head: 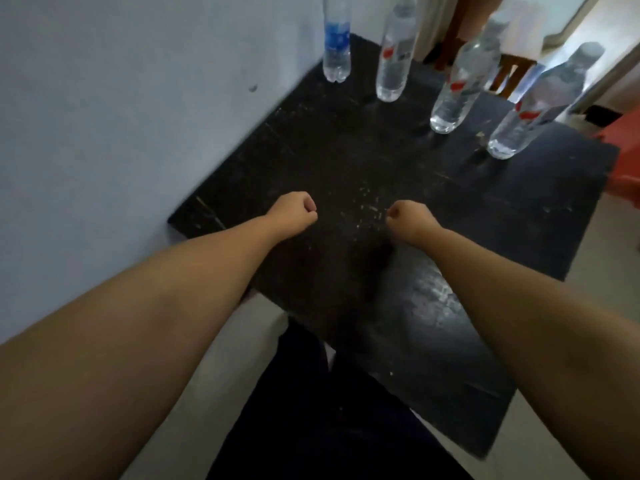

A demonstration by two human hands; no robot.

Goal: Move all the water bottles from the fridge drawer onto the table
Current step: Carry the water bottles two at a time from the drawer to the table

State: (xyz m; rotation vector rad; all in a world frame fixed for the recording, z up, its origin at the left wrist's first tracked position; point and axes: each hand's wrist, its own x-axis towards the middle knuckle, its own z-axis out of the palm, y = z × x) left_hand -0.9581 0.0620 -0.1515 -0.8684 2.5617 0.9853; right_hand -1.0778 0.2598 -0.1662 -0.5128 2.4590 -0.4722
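Along the far edge of a dark, scuffed, speckled table (346, 161), four clear plastic bottles upright, water inside: blue-labelled bottle (336, 39) at the far left corner by the pale wall (121, 98), then three red-labelled – second bottle (394, 53), third bottle (457, 84), fourth bottle (540, 102) nearest the right edge. Above the table's middle, left hand (294, 214) and right hand (410, 221) – both curled into fists, gripping nothing, well apart from the bottles.

Four clear water bottles stand upright along the far edge of a dark table (346, 161): a blue-labelled bottle (336, 39) at eleven o'clock, then three red-labelled bottles (394, 50) trailing toward two o'clock. Over the table's middle, the left hand (294, 216) and right hand (410, 223) hover as empty fists, near each other but apart.
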